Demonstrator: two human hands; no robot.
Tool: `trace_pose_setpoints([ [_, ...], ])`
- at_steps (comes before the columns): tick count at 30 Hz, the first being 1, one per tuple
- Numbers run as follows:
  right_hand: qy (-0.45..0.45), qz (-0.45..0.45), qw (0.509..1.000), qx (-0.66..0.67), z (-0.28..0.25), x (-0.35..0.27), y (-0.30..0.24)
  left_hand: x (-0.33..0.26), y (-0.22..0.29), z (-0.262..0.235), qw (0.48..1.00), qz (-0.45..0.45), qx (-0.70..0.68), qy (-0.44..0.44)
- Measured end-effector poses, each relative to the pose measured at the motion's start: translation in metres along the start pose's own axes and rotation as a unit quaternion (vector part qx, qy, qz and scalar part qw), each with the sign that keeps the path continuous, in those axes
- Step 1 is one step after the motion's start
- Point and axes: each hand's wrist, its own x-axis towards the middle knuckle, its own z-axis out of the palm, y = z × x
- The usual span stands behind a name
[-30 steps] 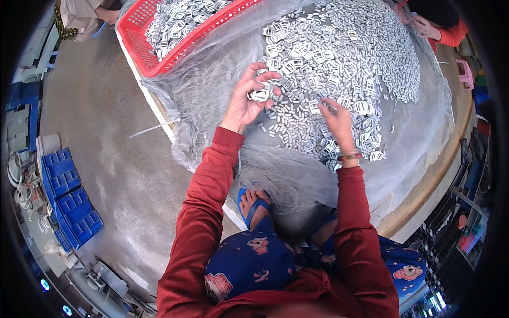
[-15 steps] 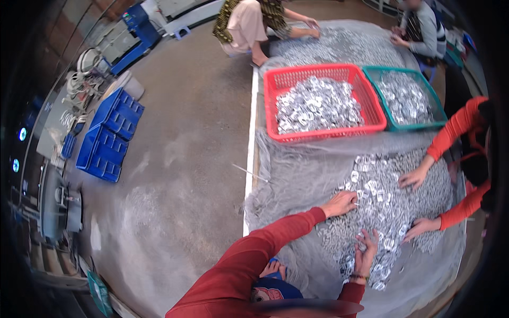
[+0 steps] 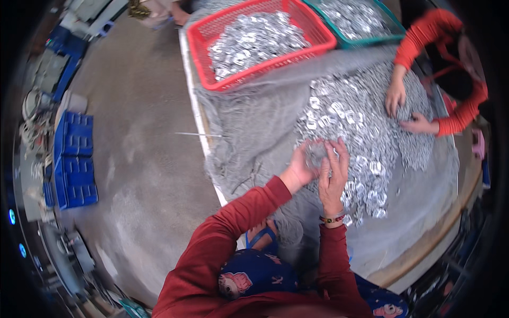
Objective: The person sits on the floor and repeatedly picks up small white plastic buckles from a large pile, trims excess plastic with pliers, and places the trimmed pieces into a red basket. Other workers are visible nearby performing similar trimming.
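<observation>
Silvery metal pieces (image 3: 366, 132) lie heaped under the left hand (image 3: 302, 167) and right hand (image 3: 333, 177), both spread-fingered, beside two baskets (image 3: 201, 40).

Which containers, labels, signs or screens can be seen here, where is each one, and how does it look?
No labels, signs or screens show clearly.
Red basket: top centre, rectangular mesh plastic, full of small silver metal pieces.
Teal basket: right of the red one, same shape, same contents.
Blue crates: on the floor at left, rectangular, gridded.
</observation>
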Motion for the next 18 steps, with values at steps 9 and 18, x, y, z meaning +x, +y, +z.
trace_pose_setpoints([
  [9, 0.037, 0.180, 0.976, -0.113, -0.063, 0.007, 0.068, -0.017, 0.172, 0.203, 0.864, 0.367, 0.246, -0.241],
  [18, -0.250, 0.206, 0.905, -0.276, 0.010, 0.063, 0.110, 0.057, 0.059, 0.039, 0.279, 0.250, 0.927, 0.020],
])
